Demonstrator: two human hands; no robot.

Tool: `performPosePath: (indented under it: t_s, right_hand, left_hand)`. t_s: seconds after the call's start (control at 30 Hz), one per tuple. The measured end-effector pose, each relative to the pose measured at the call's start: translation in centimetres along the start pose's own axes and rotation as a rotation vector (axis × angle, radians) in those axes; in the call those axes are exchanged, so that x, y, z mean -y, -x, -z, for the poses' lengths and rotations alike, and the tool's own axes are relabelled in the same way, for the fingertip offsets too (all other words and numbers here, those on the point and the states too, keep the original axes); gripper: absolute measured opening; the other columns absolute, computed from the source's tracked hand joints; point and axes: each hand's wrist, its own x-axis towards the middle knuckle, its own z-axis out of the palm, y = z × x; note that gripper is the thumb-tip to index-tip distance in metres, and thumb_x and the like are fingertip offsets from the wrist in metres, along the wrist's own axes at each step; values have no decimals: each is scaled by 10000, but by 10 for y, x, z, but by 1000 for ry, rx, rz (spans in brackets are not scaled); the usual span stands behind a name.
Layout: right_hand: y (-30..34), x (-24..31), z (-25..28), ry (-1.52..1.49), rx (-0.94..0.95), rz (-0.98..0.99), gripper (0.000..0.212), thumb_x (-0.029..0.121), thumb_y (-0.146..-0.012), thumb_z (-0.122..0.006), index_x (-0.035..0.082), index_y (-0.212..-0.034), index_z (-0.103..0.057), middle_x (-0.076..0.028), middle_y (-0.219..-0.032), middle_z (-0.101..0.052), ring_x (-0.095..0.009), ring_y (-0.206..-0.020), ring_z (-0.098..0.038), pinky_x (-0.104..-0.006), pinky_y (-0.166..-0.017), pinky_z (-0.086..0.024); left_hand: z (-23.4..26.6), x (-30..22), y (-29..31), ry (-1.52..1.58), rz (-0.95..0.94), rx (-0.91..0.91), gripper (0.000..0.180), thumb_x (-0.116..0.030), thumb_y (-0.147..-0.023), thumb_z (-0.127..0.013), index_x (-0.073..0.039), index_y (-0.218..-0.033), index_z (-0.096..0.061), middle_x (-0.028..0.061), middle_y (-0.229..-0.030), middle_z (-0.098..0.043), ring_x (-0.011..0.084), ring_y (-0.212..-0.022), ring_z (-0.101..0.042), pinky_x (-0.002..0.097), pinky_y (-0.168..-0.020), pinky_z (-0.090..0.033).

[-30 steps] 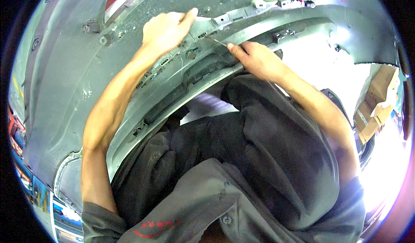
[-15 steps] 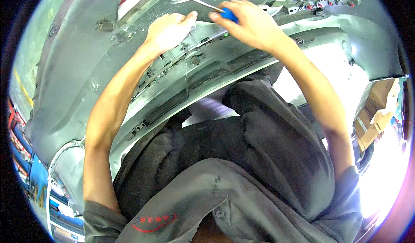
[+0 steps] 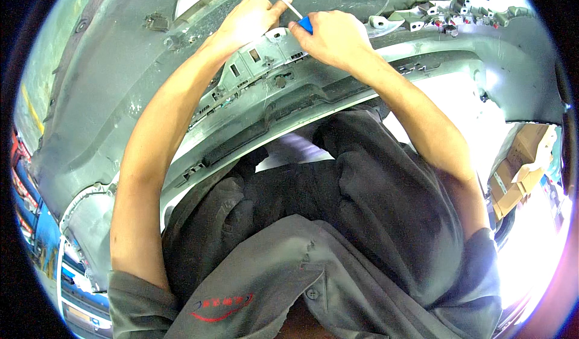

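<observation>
A large grey car bumper [image 3: 136, 92], its inner side showing clips and slots, spreads out in front of me. In my right hand [image 3: 338, 36] is a pry tool [image 3: 306, 25] with a blue handle and a thin bent metal shaft. The shaft points up and left, passing beside my left thumb. My left hand [image 3: 249, 21] is curled at the bumper's slotted inner bracket [image 3: 253, 56], thumb stretched toward the tool. Whatever its fingers hold, if anything, is hidden. Both hands are close together at the bracket's upper edge.
Several small brackets and connectors [image 3: 449, 16] line the bumper's far right. Cardboard boxes [image 3: 512, 179] are stacked at the right. Blue shelving [image 3: 48, 227] with red items stands at the left. My knees, in dark trousers [image 3: 386, 176], are close to the bumper's near edge.
My left hand has moved slightly up and right. My right hand has moved down and left with the pry tool, whose shaft now points more steeply upward. The hands are closer together.
</observation>
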Motion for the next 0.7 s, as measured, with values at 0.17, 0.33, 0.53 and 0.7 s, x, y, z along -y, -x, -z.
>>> performPosePath:
  t_s: [0.17,0.33,0.53,0.7]
  right_hand:
    - [3,-1,1,-20,-33,-55,594,543,-1050,-567,7,-918,-788,-273,-894,-779,-460,-924,-779,-552,-876,-614]
    - [-1,-11,-11,-95,-63,-25,611,571,-1056,-559,1,-963,-757,-287,-915,-774,-476,-943,-771,-569,-877,-603]
    - [-7,-16,-2,-96,31,47,649,616,-1063,-541,11,-981,-762,-272,-945,-785,-466,-965,-775,-561,-884,-609]
    - [-12,-14,9,-109,134,44,605,561,-1057,-551,16,-1012,-811,-265,-1008,-800,-458,-991,-788,-555,-903,-624]
  left_hand:
    - [-1,-17,6,-52,66,-120,771,-640,-1079,-586,24,-721,-746,208,-645,-695,398,-668,-748,507,-702,-594]
    - [-7,-11,-9,-11,114,-169,774,-655,-1075,-584,6,-707,-747,206,-651,-703,408,-693,-738,533,-736,-578]
    - [-4,-4,-16,-31,188,-164,786,-653,-1091,-542,17,-731,-738,224,-690,-714,423,-792,-758,543,-807,-577]
    - [2,-9,4,55,216,-71,777,-653,-1114,-476,23,-844,-749,238,-772,-723,415,-799,-718,511,-816,-560]
